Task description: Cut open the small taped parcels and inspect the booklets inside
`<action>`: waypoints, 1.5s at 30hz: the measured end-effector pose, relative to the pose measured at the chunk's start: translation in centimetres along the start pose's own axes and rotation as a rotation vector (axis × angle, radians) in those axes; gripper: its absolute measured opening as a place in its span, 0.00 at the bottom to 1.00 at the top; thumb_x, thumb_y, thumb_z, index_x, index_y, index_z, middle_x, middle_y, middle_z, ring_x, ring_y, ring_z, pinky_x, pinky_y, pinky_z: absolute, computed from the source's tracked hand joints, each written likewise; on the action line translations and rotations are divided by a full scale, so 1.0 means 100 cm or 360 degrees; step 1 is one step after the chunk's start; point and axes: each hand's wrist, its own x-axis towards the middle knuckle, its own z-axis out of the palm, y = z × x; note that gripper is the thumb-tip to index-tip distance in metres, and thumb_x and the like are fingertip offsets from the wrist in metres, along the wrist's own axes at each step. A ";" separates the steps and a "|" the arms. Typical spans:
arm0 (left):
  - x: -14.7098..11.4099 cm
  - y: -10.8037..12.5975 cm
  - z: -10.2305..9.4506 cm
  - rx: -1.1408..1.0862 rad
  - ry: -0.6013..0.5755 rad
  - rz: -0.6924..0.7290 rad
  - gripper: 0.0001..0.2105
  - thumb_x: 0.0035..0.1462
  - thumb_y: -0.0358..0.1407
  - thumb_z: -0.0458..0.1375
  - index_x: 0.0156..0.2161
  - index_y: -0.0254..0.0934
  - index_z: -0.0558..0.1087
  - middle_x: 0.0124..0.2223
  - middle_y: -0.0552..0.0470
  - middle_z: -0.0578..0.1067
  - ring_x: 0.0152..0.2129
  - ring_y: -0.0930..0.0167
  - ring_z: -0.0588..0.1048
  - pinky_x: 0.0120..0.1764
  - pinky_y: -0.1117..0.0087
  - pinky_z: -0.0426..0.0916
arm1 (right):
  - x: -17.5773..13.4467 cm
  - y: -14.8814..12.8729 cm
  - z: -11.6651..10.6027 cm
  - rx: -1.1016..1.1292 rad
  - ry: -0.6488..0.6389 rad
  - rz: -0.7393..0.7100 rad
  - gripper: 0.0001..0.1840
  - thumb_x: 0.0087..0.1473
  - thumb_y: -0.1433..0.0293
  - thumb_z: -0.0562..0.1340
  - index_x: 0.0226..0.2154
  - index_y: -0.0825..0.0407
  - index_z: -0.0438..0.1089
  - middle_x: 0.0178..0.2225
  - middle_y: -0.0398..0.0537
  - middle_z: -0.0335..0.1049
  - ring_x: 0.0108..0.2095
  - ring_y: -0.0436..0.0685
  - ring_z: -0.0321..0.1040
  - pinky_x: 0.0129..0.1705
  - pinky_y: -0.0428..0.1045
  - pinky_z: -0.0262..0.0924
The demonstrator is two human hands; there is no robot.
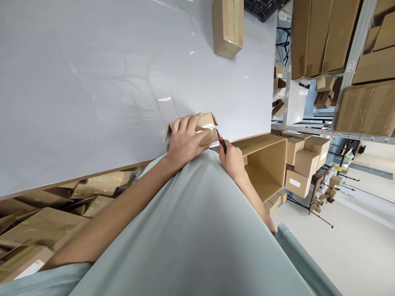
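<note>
A small cardboard box (207, 121) sealed with clear tape lies at the near edge of the white table (92, 82). My left hand (184, 139) rests flat on top of it and holds it down. My right hand (232, 158) grips a red and black utility knife (221, 142), whose blade tip touches the taped end of the small box. My grey shirt hides the table edge just below both hands.
A second sealed cardboard box (227, 25) lies at the far side of the table. An open empty carton (265, 164) stands right of the table. Flattened cartons (46, 218) pile up at the lower left. Shelves with large boxes (339, 53) rise on the right.
</note>
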 end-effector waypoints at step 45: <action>-0.015 -0.003 -0.036 0.0267 -0.0237 -0.0152 0.66 0.51 0.56 0.77 0.82 0.35 0.44 0.84 0.31 0.42 0.81 0.41 0.41 0.78 0.37 0.35 | 0.150 0.077 0.089 0.0327 0.0141 0.0423 0.18 0.75 0.69 0.55 0.62 0.59 0.65 0.56 0.70 0.77 0.54 0.69 0.78 0.57 0.58 0.68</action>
